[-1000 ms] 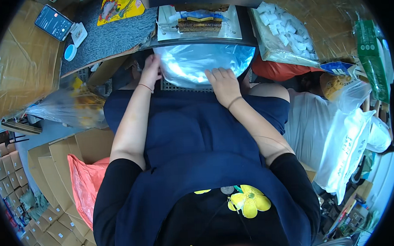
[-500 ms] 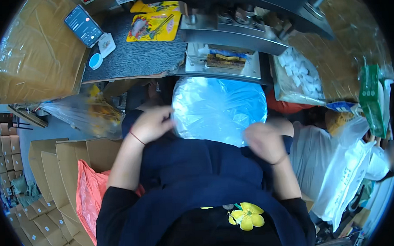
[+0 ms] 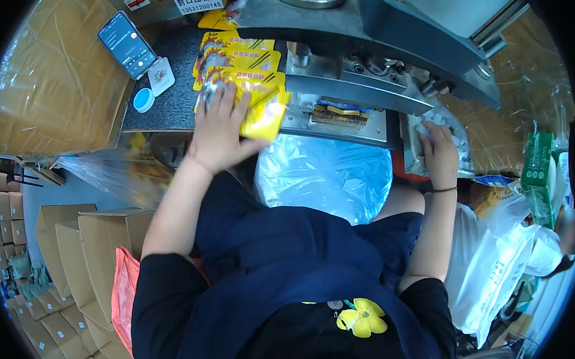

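Observation:
My left hand [image 3: 218, 128] lies with fingers stretched over the front one of several yellow printed pouches [image 3: 265, 113], its thumb by the pouch's lower edge. The pouches overlap in a fanned row on the dark bench top, and the front one reaches over the bench edge. On the right, my right hand [image 3: 441, 153] reaches into a tray [image 3: 415, 164] of small white plastic pieces [image 3: 459, 133]. Its fingers are curled around a piece at their tips, partly hidden. Between the hands stands a metal press [image 3: 360, 86] with a flat lower plate.
A bag-lined round container [image 3: 326, 178] sits below the press, before my lap. At the back left stand a phone [image 3: 127, 45] and a round blue-topped lid [image 3: 143, 100]. Large taped cartons [image 3: 58, 80] flank the bench; opened cartons [image 3: 72, 253] and a red bag [image 3: 124, 289] are at left.
Both hands have risen from beside the lined container, the left onto the pouches, the right into the tray. More yellow pouches now lie fanned toward the bench edge.

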A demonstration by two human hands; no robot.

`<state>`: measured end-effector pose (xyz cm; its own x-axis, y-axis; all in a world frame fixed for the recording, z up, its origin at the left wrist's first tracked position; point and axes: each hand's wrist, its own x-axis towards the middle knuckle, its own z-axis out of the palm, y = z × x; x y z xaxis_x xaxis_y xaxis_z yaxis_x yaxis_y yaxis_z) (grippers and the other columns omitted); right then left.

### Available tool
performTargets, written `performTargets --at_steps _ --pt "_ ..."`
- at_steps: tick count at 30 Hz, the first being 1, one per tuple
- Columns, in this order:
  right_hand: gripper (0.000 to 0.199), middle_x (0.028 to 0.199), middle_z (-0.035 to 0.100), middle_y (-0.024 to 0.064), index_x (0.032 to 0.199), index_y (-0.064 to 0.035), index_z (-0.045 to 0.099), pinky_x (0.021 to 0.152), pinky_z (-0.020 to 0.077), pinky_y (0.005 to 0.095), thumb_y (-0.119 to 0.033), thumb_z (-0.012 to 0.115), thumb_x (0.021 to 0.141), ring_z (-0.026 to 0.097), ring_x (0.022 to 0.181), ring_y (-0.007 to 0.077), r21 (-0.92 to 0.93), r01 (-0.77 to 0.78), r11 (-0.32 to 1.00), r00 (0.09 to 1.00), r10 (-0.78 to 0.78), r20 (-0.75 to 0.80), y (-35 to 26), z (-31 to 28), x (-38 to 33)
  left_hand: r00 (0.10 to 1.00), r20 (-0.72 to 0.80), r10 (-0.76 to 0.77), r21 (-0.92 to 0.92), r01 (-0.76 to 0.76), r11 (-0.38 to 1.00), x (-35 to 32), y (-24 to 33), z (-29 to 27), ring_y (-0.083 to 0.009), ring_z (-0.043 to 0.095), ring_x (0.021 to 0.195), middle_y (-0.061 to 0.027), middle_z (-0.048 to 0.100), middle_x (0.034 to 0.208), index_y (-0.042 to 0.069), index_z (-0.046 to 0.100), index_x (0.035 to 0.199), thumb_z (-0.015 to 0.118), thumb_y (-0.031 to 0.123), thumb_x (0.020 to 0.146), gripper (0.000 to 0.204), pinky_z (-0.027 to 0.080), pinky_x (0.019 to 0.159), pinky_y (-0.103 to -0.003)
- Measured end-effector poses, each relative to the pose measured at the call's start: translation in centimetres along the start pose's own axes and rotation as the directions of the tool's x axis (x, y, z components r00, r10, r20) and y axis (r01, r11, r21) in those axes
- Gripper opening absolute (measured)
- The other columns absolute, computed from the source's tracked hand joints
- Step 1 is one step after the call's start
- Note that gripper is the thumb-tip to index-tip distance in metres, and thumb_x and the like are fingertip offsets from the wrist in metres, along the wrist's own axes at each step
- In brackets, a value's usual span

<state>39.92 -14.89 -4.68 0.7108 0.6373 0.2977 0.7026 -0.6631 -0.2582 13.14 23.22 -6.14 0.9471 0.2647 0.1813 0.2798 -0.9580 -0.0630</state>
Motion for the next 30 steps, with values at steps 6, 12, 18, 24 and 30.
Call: performTargets --at_steps 6,12,18,24,30 --pt "0.027 0.114 0.067 0.0147 0.119 -0.0081 0.066 0.091 0.0469 0.0456 -0.008 0.059 0.093 0.061 0.096 0.0379 -0.288 0.153 0.945 0.957 -0.214 -0.195 -0.2 -0.6 0.6 0.971 -0.237 -0.004 -0.312 -0.072 0.947 -3.9 1.6 -0.5 -0.0363 0.056 0.122 -0.0164 0.059 0.132 0.004 0.058 0.132 0.060 0.002 0.084 0.047 0.043 0.102 -0.047" --pt "0.022 0.109 0.066 0.0178 0.120 -0.0003 0.061 0.088 0.0506 0.0400 -0.010 0.055 0.101 0.065 0.093 0.0319 -0.114 0.030 0.993 0.914 -0.073 -0.400 -0.4 0.5 0.1 0.951 -0.008 -0.310 -0.998 0.011 0.060 -3.0 6.9 -1.2 -0.0171 0.067 0.103 -0.0117 0.069 0.116 -0.002 0.057 0.129 0.049 0.020 0.108 0.032 0.052 0.089 -0.031" --pt "0.020 0.103 0.063 0.0028 0.117 -0.0001 0.062 0.082 0.0474 0.0232 -0.012 0.059 0.101 0.059 0.091 0.0092 0.780 0.047 0.624 0.962 0.182 -0.204 -5.0 -2.2 -1.5 0.962 0.265 0.061 -0.945 0.271 -0.181 -2.7 10.7 -1.5 -0.0113 0.069 0.091 -0.0069 0.072 0.099 -0.001 0.069 0.109 0.069 0.020 0.098 0.023 0.055 0.082 -0.025" --pt "0.017 0.099 0.067 0.0065 0.108 0.0012 0.066 0.072 0.0488 0.0254 -0.010 0.063 0.097 0.062 0.082 0.0133 0.755 0.286 0.590 0.940 -0.326 -0.102 -11.7 -5.4 -1.5 0.915 0.369 0.163 -0.912 0.390 -0.124 -2.8 13.7 -2.3 -0.0107 0.070 0.081 -0.0062 0.073 0.091 -0.003 0.071 0.105 0.075 0.021 0.093 0.027 0.057 0.075 -0.023" --pt "0.016 0.093 0.068 0.0105 0.104 -0.0005 0.068 0.076 0.0469 0.0353 -0.011 0.062 0.094 0.062 0.083 0.0248 0.608 0.418 0.675 0.828 -0.558 0.051 -10.1 -5.7 1.1 0.880 0.322 0.348 -0.813 0.446 -0.375 -3.4 15.3 -2.7 -0.0126 0.067 0.103 -0.0080 0.072 0.114 -0.004 0.065 0.122 0.063 0.028 0.102 0.038 0.052 0.093 -0.028"
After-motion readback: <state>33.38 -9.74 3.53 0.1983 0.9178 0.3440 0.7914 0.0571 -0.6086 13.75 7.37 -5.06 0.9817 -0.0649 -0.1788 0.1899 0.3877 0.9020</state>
